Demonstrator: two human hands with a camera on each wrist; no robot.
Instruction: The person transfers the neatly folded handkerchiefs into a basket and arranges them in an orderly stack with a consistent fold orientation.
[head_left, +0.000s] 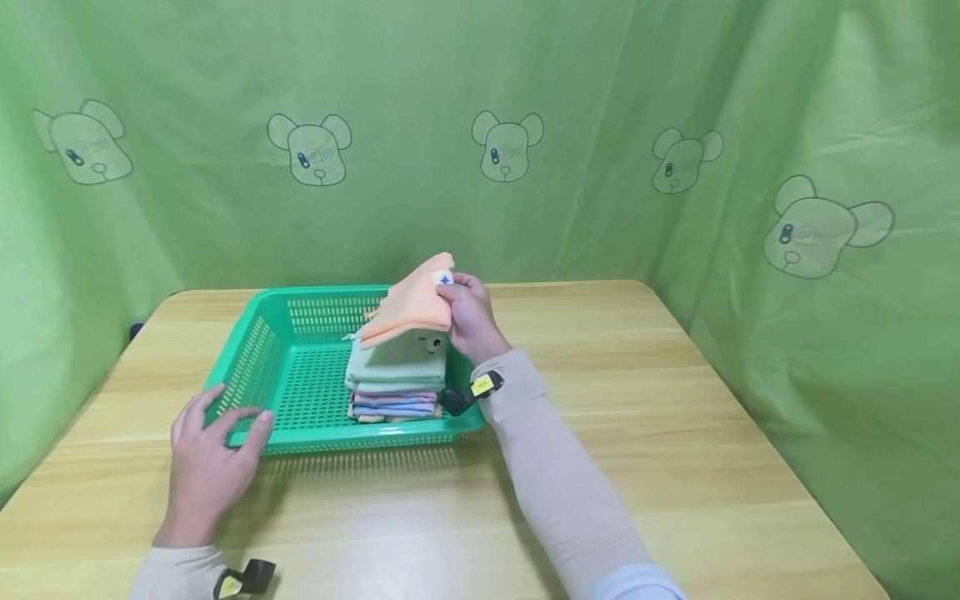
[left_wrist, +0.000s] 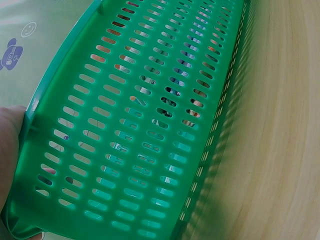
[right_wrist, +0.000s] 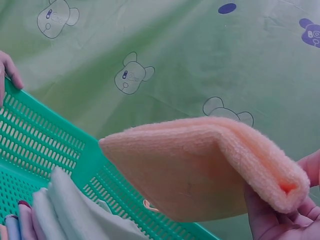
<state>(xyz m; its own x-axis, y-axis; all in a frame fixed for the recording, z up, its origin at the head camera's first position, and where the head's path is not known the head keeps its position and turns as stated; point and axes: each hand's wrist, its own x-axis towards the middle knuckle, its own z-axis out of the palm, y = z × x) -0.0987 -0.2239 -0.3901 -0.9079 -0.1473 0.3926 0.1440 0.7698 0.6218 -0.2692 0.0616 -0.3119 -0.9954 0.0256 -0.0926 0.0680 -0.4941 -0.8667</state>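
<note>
My right hand pinches a folded peach-orange towel at its right edge, where a white patch with a blue star shows. That towel is held at a slant over a stack in the green plastic basket. In the right wrist view, the towel shows its thick fold, with fingers beneath it. Folded pale green cloth tops the stack, above pink and blue folded cloths. My left hand grips the basket's near left corner, its fingers spread over the rim.
The basket stands on a light wood table. Bare basket floor shows left of the stack. Green curtains with bear-head prints hang behind the table and at both sides.
</note>
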